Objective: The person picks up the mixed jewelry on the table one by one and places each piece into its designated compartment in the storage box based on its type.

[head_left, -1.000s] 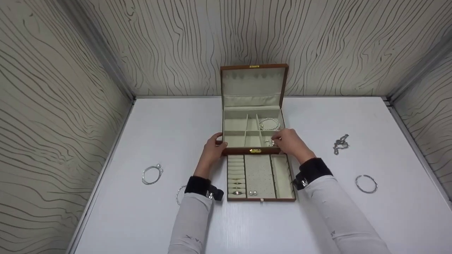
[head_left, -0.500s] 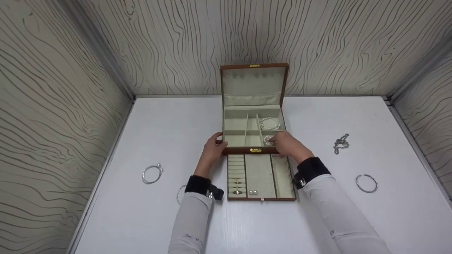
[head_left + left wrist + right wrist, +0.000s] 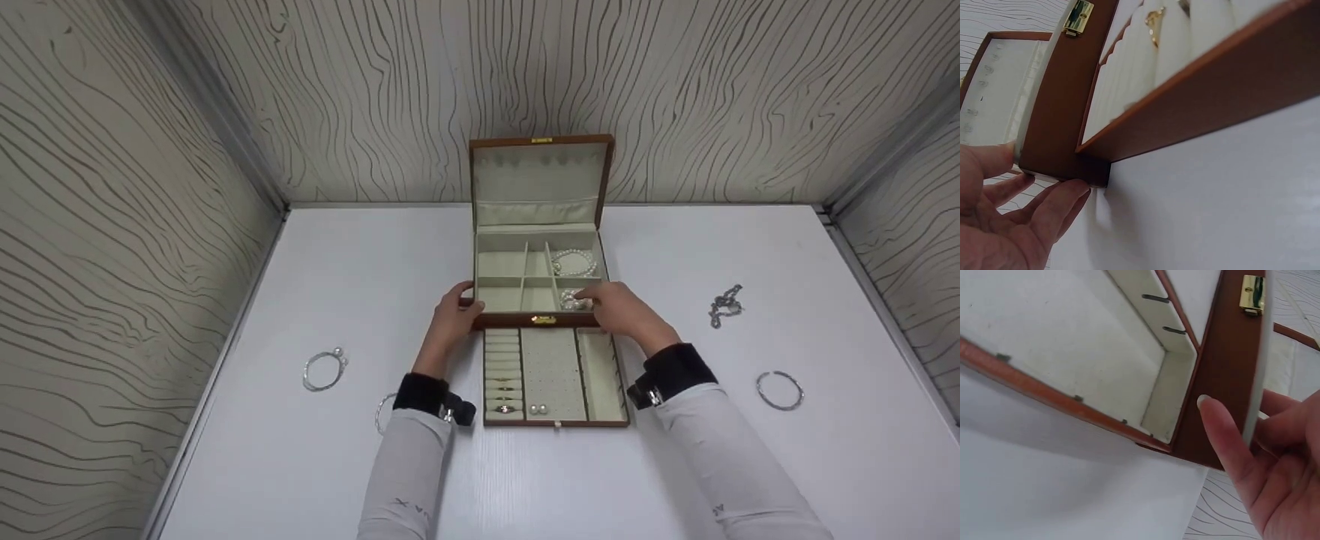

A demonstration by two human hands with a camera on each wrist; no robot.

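Note:
A brown jewelry box (image 3: 510,321) stands with its lid up and its drawer (image 3: 551,375) pulled out in front. At its front left corner my left hand (image 3: 452,319) grips the box, thumb at the upper edge and fingers against the side, as the left wrist view shows. My right hand (image 3: 621,309) reaches over the front wall, a fingertip at a pearl bracelet (image 3: 571,301) in the front right compartment. In the right wrist view the right thumb (image 3: 1221,430) lies along the outside of the front wall. Another pearl bracelet (image 3: 574,262) lies in the compartment behind.
Rings (image 3: 504,409) sit in the drawer's left rolls, beside two pearl earrings (image 3: 538,409). On the white table lie a bangle with a bead (image 3: 322,372), another bangle (image 3: 381,412) partly behind the left wrist, a silver chain (image 3: 725,306) and a bangle (image 3: 780,391) at right.
My right hand has lowered into the front right compartment and its pinch on the pearl bracelet has loosened, then it has shifted slightly right. The left hand stays at the corner.

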